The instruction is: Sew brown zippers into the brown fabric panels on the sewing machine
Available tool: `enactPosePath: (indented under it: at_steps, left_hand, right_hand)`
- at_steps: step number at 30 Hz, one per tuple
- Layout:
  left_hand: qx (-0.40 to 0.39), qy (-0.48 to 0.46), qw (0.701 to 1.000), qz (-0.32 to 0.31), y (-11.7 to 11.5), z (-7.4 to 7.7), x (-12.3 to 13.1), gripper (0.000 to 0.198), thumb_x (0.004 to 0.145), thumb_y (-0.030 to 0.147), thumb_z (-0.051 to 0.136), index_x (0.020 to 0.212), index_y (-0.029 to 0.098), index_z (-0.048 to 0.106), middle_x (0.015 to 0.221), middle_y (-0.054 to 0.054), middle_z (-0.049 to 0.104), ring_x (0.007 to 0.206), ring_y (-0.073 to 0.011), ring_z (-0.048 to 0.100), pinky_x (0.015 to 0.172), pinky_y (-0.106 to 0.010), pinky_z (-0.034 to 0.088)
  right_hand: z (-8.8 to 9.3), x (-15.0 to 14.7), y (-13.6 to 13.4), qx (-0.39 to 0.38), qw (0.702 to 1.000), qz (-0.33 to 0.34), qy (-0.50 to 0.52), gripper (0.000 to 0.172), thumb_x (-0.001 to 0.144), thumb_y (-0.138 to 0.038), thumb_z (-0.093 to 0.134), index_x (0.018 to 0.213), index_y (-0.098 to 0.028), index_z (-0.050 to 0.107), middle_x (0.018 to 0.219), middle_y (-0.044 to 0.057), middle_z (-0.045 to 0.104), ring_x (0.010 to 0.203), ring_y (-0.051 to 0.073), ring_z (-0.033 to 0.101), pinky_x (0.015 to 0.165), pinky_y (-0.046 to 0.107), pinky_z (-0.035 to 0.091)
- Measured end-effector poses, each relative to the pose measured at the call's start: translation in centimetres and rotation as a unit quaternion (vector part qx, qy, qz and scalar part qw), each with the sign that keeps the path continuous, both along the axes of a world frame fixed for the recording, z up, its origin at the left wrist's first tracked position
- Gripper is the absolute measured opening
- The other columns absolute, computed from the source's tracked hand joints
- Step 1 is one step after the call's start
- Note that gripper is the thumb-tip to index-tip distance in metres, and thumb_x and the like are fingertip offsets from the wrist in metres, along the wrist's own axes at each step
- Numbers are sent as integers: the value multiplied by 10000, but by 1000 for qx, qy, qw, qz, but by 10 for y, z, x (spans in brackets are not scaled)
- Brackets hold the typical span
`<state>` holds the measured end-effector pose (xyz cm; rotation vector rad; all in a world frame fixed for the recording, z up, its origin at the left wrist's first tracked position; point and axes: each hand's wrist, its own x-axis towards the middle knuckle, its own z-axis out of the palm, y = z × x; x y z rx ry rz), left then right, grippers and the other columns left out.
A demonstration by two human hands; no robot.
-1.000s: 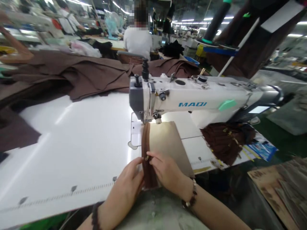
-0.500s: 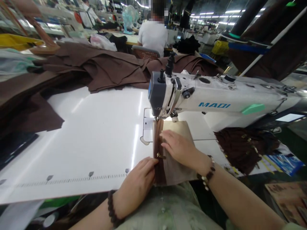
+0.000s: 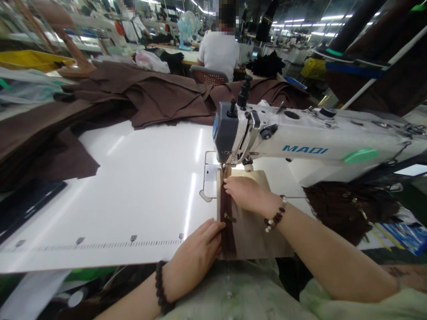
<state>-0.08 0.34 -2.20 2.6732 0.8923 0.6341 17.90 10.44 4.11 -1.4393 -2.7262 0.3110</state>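
Observation:
A brown zipper [image 3: 228,242] runs lengthwise along a beige fabric piece [image 3: 251,233], its far end under the needle area of a white sewing machine [image 3: 302,133]. A small metal zipper pull [image 3: 229,217] lies between my hands. My left hand [image 3: 196,249] is at the near left edge, fingers together and closed on the zipper's border; the thumb is hidden. Farther up, close to the presser foot, my right hand [image 3: 248,193] pinches the zipper with bent fingers while its palm lies over the beige fabric.
Brown fabric pieces [image 3: 167,95] are heaped behind the machine and along the left. A dark phone-like slab [image 3: 30,206] lies at the left. Right of the machine bed sits a bundle of brown zippers [image 3: 347,206]. A person in white [image 3: 218,53] sits beyond.
My right hand has drawn its fingers in closer on the zipper, and its wrist has turned. My left hand stays at the near edge. The whole view has shifted slightly.

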Motion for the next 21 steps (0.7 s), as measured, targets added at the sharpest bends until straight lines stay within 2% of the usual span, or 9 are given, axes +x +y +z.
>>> enactPosePath:
  at_steps: [3,8,10,14,21]
  left_hand:
    - [2,-1,1000,-5,2,4,0,141,876,104,431,909,106,568,1105,-116,560,1061,-225,528,993,-402,451]
    - [6,-32,998,-52,2,20,2,210,904,95,401,804,131,582,1029,-74,601,954,-172,563,1010,-386,424]
    - [8,-49,995,-91,1,26,2,265,924,95,361,794,123,591,998,-66,614,945,-156,561,1022,-342,407]
    - [10,-57,987,-149,0,36,-1,325,931,77,314,802,101,611,982,-65,630,951,-163,557,1036,-310,381]
    - [17,-33,987,-158,1,45,-1,293,910,59,342,835,118,619,969,-68,642,920,-173,580,990,-325,417]
  right_hand:
    - [-19,-7,-12,53,997,-50,21,275,881,-125,360,839,-106,631,945,134,621,933,236,571,835,374,472]
    - [-41,4,-35,98,980,-115,130,242,886,-186,393,1036,-117,570,1262,126,480,1204,226,411,1028,422,360]
    - [-44,10,-44,77,980,-99,153,296,881,-172,384,1137,-122,523,1299,121,463,1245,222,381,1056,473,315]
    - [-42,14,-56,37,988,-72,130,395,881,-156,350,1265,-128,436,1363,112,405,1294,214,330,1067,505,281]
    - [-41,12,-57,40,990,-61,118,412,887,-164,338,1286,-135,435,1380,124,379,1306,213,310,1067,518,259]
